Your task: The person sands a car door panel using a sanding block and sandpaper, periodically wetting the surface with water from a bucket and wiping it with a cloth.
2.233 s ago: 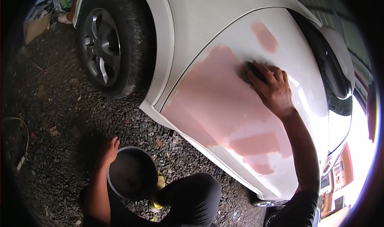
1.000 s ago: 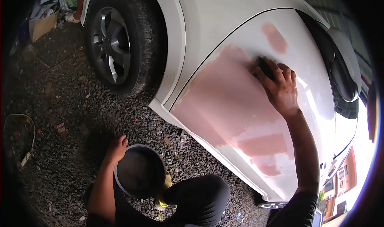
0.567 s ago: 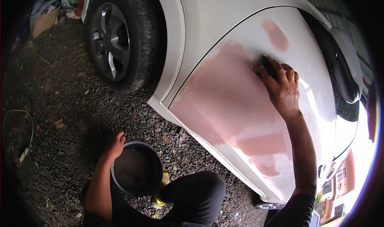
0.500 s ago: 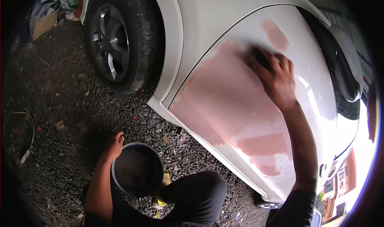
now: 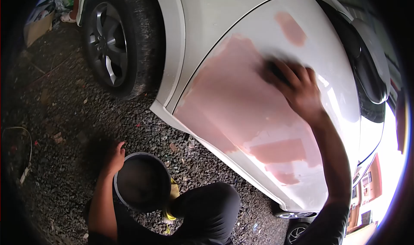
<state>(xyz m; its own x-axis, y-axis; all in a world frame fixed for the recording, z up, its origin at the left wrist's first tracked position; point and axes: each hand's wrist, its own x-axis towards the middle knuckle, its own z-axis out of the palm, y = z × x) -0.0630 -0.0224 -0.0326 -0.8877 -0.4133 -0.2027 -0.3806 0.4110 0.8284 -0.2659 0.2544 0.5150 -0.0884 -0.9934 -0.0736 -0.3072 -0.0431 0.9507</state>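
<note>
My right hand [image 5: 299,87] is closed on a dark sanding block [image 5: 278,71], which is smeared by motion. It is against the white car door [image 5: 334,100], at the upper edge of a large dull pink filler patch [image 5: 233,89]. Smaller pink patches lie above and below it on the door. My left hand [image 5: 114,158] hangs beside the rim of a dark round bucket [image 5: 118,189], its fingers loosely apart with nothing seen in them. Murky, dark contents show inside the bucket.
The front wheel [image 5: 108,44] stands at the upper left, and the side mirror [image 5: 371,68] juts out at the right. Dark gravel [image 5: 73,120] covers the ground. My bent knee [image 5: 220,202] is beside the bucket. A cardboard box [image 5: 39,29] and another person's foot [image 5: 68,17] show at the far upper left.
My right hand has shifted slightly down the door with the block, still blurred. The whole view has moved a little, and the left hand stays by the bucket.
</note>
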